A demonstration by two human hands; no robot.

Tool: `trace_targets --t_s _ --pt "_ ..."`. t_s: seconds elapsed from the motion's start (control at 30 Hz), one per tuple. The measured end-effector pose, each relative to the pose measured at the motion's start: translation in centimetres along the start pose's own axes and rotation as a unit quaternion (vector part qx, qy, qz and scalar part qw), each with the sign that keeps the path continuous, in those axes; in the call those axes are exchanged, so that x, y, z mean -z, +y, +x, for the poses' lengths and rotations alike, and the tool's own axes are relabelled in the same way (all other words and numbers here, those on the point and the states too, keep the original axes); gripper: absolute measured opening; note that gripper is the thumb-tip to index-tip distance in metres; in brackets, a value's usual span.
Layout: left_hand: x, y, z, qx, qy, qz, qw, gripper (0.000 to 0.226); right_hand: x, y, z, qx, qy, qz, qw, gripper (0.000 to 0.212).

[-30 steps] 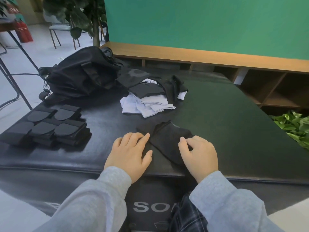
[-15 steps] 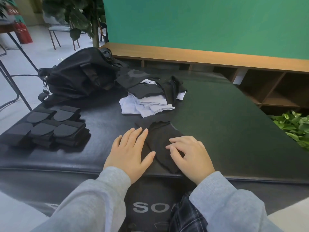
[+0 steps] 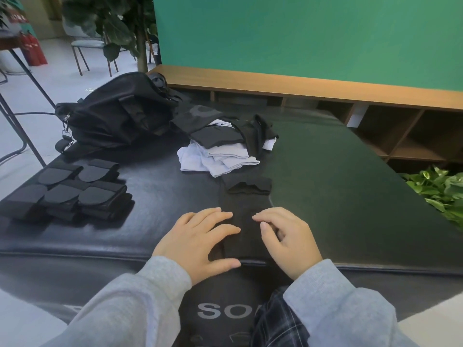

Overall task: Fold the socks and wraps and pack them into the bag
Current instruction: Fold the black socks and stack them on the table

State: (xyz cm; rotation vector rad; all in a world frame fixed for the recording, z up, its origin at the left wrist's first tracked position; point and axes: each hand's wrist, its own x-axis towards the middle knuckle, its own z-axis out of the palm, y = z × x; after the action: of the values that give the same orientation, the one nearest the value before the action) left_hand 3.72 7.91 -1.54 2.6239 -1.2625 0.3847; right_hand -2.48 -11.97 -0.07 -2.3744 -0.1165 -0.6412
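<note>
Sock (image 3: 246, 216), black, lies flat between the hands on the table (image 3: 338, 196); left hand (image 3: 198, 244) spread, fingertips on its edge, right hand (image 3: 288, 239) loosely curled, fingertips pressing its other edge.

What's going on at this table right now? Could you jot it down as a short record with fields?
surface: black padded table
in work: black sock laid out straight at the near edge
left hand: flat on the sock's left side
right hand: fingers bent, resting on its right side
waiting: pile of white and black socks
folded: black wraps, stacked at left
bag: black bag, far left
</note>
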Motion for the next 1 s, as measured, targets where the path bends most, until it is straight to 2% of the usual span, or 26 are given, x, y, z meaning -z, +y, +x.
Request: trace_targets --t_s 0.1,0.2,0.33,0.4,0.47,0.63,0.7,0.77,1.0 --pt "0.0 -0.1 -0.1 0.000 0.034 -0.042 0.999 0.038 0.1 0.2 -0.4 0.058 -0.025 -0.013 0.998 0.032" --pt "-0.1 -0.2 -0.3 0.004 0.057 -0.066 0.996 0.034 0.1 0.8 -1.0 0.093 -0.078 -0.033 0.992 0.038" --pt "-0.2 -0.4 -0.4 0.039 0.090 -0.134 0.986 0.058 0.1 1.2 -1.3 0.096 -0.082 -0.068 0.990 0.039" --pt "0.0 -0.5 -0.3 0.082 0.076 -0.168 0.979 0.068 0.2 1.2 -1.2 0.075 -0.062 -0.059 0.993 0.036" --pt "0.3 -0.5 -0.3 0.126 0.048 -0.191 0.972 0.068 0.3 1.0 -1.0 0.035 -0.047 -0.060 0.996 0.029" --pt "1.0 -0.1 0.0 0.187 0.016 -0.222 0.957 0.048 0.7 0.3 -0.7 -0.043 -0.049 -0.052 0.997 0.006" --pt "1.2 0.1 0.2 0.205 0.017 -0.232 0.951 0.036 0.9 0.1 -0.6 -0.063 -0.036 -0.043 0.996 0.021" --pt "1.4 0.2 0.5 0.231 0.022 -0.233 0.944 0.026 0.9 0.0 -0.3 -0.101 -0.022 -0.033 0.994 0.027" --pt "0.6 0.8 1.8 0.298 0.069 -0.236 0.922 0.016 0.3 -0.1 0.7 -0.205 0.024 -0.010 0.978 0.012"
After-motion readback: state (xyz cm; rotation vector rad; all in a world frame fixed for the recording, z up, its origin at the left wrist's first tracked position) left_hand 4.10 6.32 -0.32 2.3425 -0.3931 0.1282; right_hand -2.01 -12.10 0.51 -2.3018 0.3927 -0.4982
